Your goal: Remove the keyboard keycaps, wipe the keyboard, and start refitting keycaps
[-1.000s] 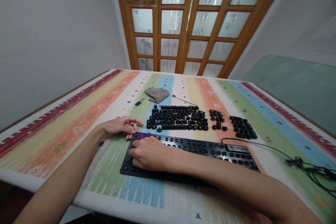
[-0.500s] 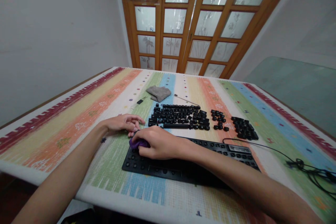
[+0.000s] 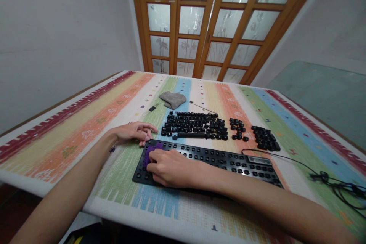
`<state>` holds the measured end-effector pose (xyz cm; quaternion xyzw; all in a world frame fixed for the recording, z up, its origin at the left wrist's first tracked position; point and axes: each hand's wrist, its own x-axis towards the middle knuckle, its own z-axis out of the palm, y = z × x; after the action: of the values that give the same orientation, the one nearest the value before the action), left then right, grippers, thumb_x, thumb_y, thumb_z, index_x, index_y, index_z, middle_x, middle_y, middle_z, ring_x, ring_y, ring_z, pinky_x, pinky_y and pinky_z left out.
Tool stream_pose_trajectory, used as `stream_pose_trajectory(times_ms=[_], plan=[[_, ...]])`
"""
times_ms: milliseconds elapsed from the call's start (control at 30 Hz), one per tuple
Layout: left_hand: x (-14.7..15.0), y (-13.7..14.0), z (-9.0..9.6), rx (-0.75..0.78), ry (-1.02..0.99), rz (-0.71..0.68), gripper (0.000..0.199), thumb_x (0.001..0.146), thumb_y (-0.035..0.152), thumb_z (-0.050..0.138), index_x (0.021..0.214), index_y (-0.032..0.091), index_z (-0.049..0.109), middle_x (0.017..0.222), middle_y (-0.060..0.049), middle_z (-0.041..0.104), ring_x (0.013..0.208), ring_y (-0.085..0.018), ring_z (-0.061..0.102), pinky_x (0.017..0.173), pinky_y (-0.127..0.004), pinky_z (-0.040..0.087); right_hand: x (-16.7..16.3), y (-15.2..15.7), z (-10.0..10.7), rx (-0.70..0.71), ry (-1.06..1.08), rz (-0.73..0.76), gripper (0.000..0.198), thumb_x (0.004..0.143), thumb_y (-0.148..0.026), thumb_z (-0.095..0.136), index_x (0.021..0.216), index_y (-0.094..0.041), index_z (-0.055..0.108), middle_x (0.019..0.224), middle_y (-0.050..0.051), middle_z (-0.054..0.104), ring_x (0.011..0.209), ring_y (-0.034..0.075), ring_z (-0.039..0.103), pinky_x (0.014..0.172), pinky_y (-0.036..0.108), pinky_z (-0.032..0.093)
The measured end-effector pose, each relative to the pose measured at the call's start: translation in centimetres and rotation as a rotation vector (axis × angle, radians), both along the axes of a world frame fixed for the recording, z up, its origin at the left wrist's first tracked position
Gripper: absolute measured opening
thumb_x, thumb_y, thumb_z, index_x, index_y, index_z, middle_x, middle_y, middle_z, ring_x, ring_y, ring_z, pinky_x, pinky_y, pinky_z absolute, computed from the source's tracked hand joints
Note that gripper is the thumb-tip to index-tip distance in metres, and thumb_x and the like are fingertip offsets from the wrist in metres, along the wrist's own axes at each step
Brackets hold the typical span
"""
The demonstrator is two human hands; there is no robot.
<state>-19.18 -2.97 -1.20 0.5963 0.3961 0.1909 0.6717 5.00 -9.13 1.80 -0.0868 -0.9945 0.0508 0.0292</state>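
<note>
Atop the keyboard (image 3: 213,155), the right hand (image 3: 173,167) grips purple cloth (image 3: 150,153), which hard dragging could snag on switches (image 3: 234,170); the left hand (image 3: 133,131) lies half-open.

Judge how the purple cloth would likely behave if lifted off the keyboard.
The purple cloth would probably flop, since its visible part lies rumpled. It looks thin, so it is likely light. It might snag slightly, as the keyboard beneath is studded with small raised parts.
</note>
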Motion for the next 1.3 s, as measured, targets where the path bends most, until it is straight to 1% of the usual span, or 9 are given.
stream_pose_trajectory(times_ms=[100,233,400,500,700,900,1067,1167,1300], plan=[[0.0,0.0,0.0,0.004,0.0,0.002,0.047,0.076,0.024,0.077,0.119,0.015,0.06,0.087,-0.003,0.064,0.062,-0.012,0.06,0.059,-0.023,0.048,0.0,0.5,0.6,0.007,-0.002,0.023,0.018,0.096,-0.024,0.051,0.096,-0.014,0.066,0.097,0.009,0.062,0.087,0.019,0.058,0.061,0.028,0.046],[0.0,-0.1,0.0,0.0,-0.007,-0.001,0.047,0.076,0.025,0.076,0.119,0.015,0.059,0.089,-0.003,0.065,0.061,-0.011,0.059,0.058,-0.023,0.048,-0.2,0.7,1.1,0.002,0.05,-0.053,0.019,0.095,-0.023,0.049,0.096,-0.013,0.066,0.098,0.01,0.064,0.087,0.02,0.059,0.067,0.03,0.047],[0.1,-0.1,0.2,-0.005,-0.004,0.011,0.048,0.075,0.025,0.077,0.119,0.015,0.059,0.088,-0.003,0.064,0.061,-0.011,0.059,0.058,-0.022,0.049,-0.3,0.1,0.1,-0.01,0.013,-0.014,0.02,0.095,-0.023,0.05,0.094,-0.014,0.067,0.098,0.009,0.064,0.081,0.019,0.059,0.056,0.027,0.043],[0.2,-0.2,0.3,0.001,0.009,0.005,0.049,0.075,0.027,0.078,0.118,0.015,0.059,0.088,-0.003,0.064,0.061,-0.011,0.058,0.058,-0.023,0.049,-0.3,-0.2,-0.5,-0.007,0.005,-0.006,0.02,0.095,-0.023,0.049,0.095,-0.013,0.067,0.097,0.009,0.063,0.084,0.019,0.06,0.055,0.026,0.042],[0.3,-0.2,0.4,0.001,0.014,0.011,0.048,0.074,0.027,0.078,0.117,0.016,0.06,0.087,-0.002,0.063,0.061,-0.011,0.058,0.059,-0.023,0.048,-0.3,-0.5,-0.2,0.01,-0.017,0.015,0.02,0.095,-0.023,0.052,0.093,-0.012,0.068,0.094,0.009,0.063,0.085,0.019,0.06,0.057,0.029,0.045],[0.3,-0.3,0.4,-0.011,0.024,0.031,0.048,0.073,0.027,0.079,0.117,0.017,0.061,0.088,-0.002,0.063,0.062,-0.012,0.059,0.06,-0.024,0.047,-0.4,-1.2,-0.2,0.05,-0.023,0.077,0.017,0.094,-0.02,0.053,0.091,-0.012,0.068,0.093,0.008,0.063,0.086,0.019,0.058,0.052,0.029,0.041],[0.4,-0.3,0.4,-0.01,0.004,0.024,0.048,0.074,0.027,0.079,0.117,0.016,0.061,0.086,-0.002,0.064,0.062,-0.012,0.059,0.059,-0.024,0.047,0.0,-1.7,0.4,0.011,-0.05,0.147,0.02,0.095,-0.023,0.052,0.089,-0.013,0.069,0.093,0.007,0.063,0.085,0.019,0.057,0.048,0.029,0.035],[0.3,-0.3,0.4,-0.009,0.002,0.013,0.049,0.074,0.026,0.078,0.118,0.015,0.06,0.088,-0.003,0.064,0.062,-0.012,0.059,0.059,-0.024,0.047,0.1,-1.6,1.0,-0.012,-0.088,0.163,0.02,0.094,-0.022,0.052,0.087,-0.013,0.069,0.094,0.008,0.065,0.085,0.019,0.059,0.049,0.028,0.035],[0.3,-0.3,0.3,-0.006,0.001,0.024,0.048,0.074,0.026,0.078,0.117,0.015,0.059,0.086,-0.002,0.063,0.061,-0.011,0.059,0.058,-0.024,0.048,0.0,-0.9,2.5,-0.083,-0.187,0.193,0.017,0.092,-0.024,0.057,0.09,-0.014,0.071,0.095,0.008,0.067,0.081,0.018,0.061,0.052,0.028,0.037]])
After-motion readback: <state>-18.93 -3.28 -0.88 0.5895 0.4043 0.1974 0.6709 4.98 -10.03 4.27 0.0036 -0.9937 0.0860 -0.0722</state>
